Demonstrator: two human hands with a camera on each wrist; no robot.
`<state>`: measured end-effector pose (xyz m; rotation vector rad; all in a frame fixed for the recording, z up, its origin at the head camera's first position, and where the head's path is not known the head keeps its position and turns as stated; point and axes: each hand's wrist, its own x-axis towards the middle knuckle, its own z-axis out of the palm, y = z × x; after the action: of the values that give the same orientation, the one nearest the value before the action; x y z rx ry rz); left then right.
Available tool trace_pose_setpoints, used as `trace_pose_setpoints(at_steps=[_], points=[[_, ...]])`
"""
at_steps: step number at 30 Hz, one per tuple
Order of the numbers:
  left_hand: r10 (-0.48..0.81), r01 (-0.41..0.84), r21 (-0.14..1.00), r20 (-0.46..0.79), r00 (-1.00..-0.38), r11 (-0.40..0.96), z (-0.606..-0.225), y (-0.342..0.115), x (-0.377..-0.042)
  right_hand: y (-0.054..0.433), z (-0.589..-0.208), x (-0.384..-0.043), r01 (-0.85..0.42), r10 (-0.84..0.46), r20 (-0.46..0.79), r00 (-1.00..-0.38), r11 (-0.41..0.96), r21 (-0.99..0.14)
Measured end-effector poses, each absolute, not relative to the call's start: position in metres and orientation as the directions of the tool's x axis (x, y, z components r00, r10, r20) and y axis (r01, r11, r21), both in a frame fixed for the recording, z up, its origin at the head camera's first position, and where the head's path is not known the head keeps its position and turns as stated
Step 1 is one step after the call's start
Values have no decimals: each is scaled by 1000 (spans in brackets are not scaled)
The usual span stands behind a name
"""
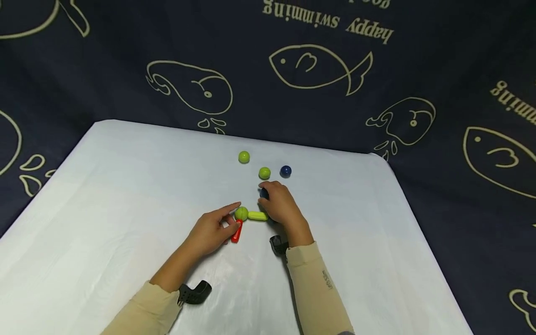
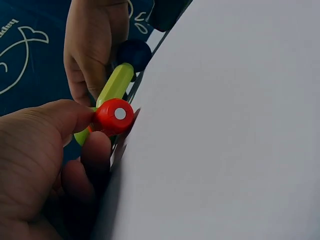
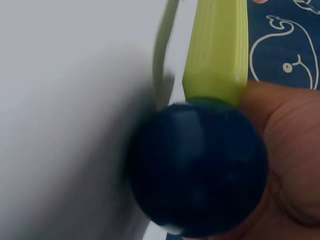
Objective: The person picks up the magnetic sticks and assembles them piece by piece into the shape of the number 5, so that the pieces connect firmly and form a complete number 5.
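Observation:
In the head view my left hand (image 1: 211, 231) holds a red rod (image 1: 236, 232) between thumb and fingers, its index finger reaching beside a green ball (image 1: 241, 213). The red rod and a yellow-green rod (image 1: 257, 216) meet at that ball at an angle. A dark blue ball (image 3: 197, 167) sits at the yellow-green rod's other end, under my right hand (image 1: 282, 204) and mostly hidden from the head. Between thumb and index finger, that hand pinches a dark blue piece (image 1: 264, 193), largely covered. The red rod's end (image 2: 114, 116) shows a white dot.
Two loose green balls (image 1: 244, 157) (image 1: 264, 173) and a dark blue ball (image 1: 285, 171) lie beyond the hands on the white table (image 1: 146, 186). A dark cloth (image 1: 251, 93) with fish and whale drawings hangs behind the far edge.

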<state>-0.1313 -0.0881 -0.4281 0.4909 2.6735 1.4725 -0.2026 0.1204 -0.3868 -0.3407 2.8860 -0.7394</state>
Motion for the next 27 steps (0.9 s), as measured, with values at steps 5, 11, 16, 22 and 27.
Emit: trace_pose_setpoints(at_steps=[5,11,16,22,27], points=[[292,249,825,107,-950,507,-432,-86,-130,123,-389,-200,-152,-232,-105,-967,857,-492],[288,254,818,114,-951,516,-433,-87,-132,131,-386,-188,-99,-167,-62,-984,802,-589],[297,263,820,119,-947,508,-429,-85,-135,145,-383,-176,-5,-58,-56,-997,731,-682],[286,233,832,94,-954,504,-425,-83,-133,151,-380,-171,34,-55,-103,-993,705,-708],[266,204,830,70,-961,519,-424,-83,-134,145,-376,-173,18,-89,-123,-988,734,-679]])
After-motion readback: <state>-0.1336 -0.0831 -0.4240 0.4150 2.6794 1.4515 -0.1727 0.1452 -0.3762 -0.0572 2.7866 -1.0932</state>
